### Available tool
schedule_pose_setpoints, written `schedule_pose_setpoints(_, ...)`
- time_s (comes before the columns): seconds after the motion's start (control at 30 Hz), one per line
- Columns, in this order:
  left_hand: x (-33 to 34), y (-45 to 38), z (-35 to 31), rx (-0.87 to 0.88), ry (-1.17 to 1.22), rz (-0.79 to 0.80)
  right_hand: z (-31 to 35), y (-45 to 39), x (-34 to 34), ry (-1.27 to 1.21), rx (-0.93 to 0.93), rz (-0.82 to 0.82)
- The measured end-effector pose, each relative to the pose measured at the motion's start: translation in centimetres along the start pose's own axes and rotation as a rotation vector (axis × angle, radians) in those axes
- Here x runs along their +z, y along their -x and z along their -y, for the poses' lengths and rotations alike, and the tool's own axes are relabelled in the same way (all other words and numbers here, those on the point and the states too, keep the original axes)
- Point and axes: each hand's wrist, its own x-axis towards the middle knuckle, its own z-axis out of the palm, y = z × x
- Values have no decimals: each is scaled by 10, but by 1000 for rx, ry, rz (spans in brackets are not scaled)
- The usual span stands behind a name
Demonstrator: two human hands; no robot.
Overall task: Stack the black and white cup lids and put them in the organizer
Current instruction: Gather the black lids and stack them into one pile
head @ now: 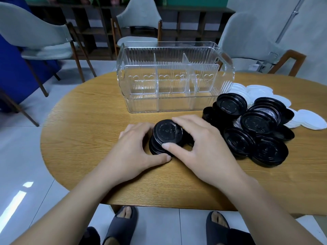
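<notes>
A short stack of black lids (pixel 165 134) stands on the wooden table (pixel 92 124) in front of me. My left hand (pixel 134 147) curls round its left side, thumb at the base. My right hand (pixel 200 144) grips the top lid, fingers over its far edge and thumb on its near rim. A loose pile of black lids (pixel 251 128) lies to the right. White lids (pixel 276 99) lie behind and beside that pile. The clear ribbed organizer (pixel 174 76) stands behind the stack, its compartments showing nothing inside.
Grey chairs (pixel 35 36) stand around the far side of the table, and dark shelving runs along the back wall. The table's near edge curves just above my feet in dark slippers (pixel 122 221) on the tiled floor.
</notes>
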Motion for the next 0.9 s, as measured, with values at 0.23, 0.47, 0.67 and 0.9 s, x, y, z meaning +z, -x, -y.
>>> schedule_pose_setpoints(0.23,-3,2,7,-26,66,1,7,-3,4,104,9,135)
schedule_pose_setpoints(0.47,-5,1,12,-4,13,33,6,-5,10,103,32,135)
schedule_pose_setpoints(0.67,-5,1,16,22,5,4,6,-5,13,90,37,121)
schedule_pose_setpoints(0.9,-4,2,13,29,-12,-1,8,-6,12,27,48,123)
